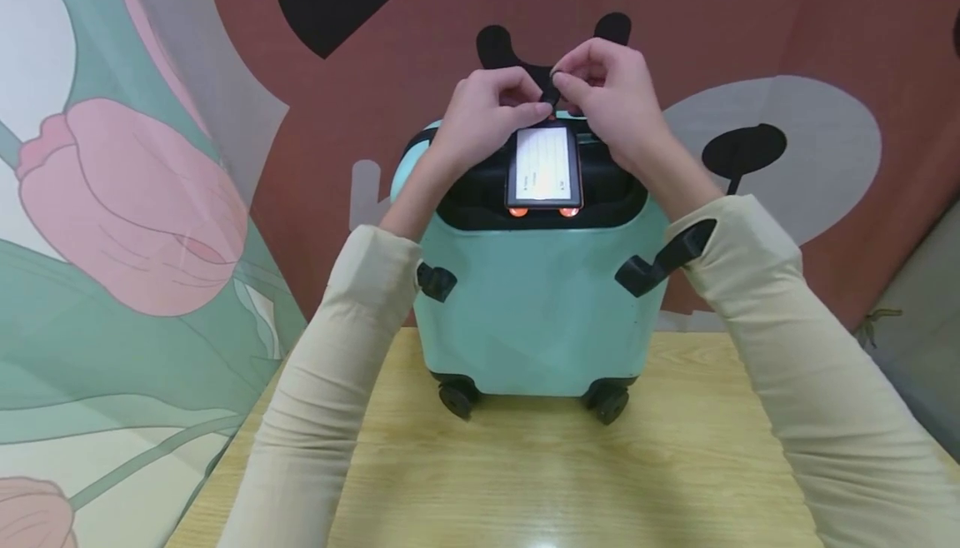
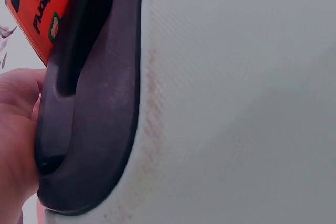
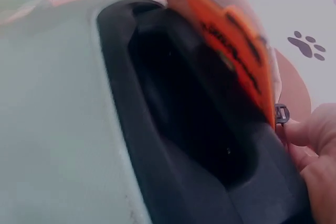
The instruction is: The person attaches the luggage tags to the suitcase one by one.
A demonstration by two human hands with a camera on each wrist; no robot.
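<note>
Two hands are observed at the top of a mint-green suitcase (image 1: 536, 306), which is stood upright on its wheels near the far edge of a light wooden desk (image 1: 525, 473). The left hand (image 1: 483, 119) is placed on the black recessed top panel (image 1: 480, 198) of the suitcase, its fingers curled toward a thin black strap (image 1: 550, 94). The right hand (image 1: 611, 94) is held just beside it, thumb and forefinger pinched on the same strap; both hands are therefore recorded as grasping the strap. A luggage tag (image 1: 544, 166) is seen hanging from the strap and lying against the top panel, directly below and between the hands. Its near face is shown as a white card in a dark frame; in the left wrist view its other face (image 2: 42, 11) is recorded as orange with black lettering, too blurred to be read in full. In the right wrist view the tag is seen edge-on over the dark recess, with a small black buckle at its corner beside the fingertips (image 3: 307, 129).

Cream sleeves are worn on both arms. A black side handle (image 1: 663, 261) is noted on the right of the suitcase, touching the right sleeve. A backdrop (image 1: 135, 198) printed with pink flowers and brown shapes is set up behind the desk.
</note>
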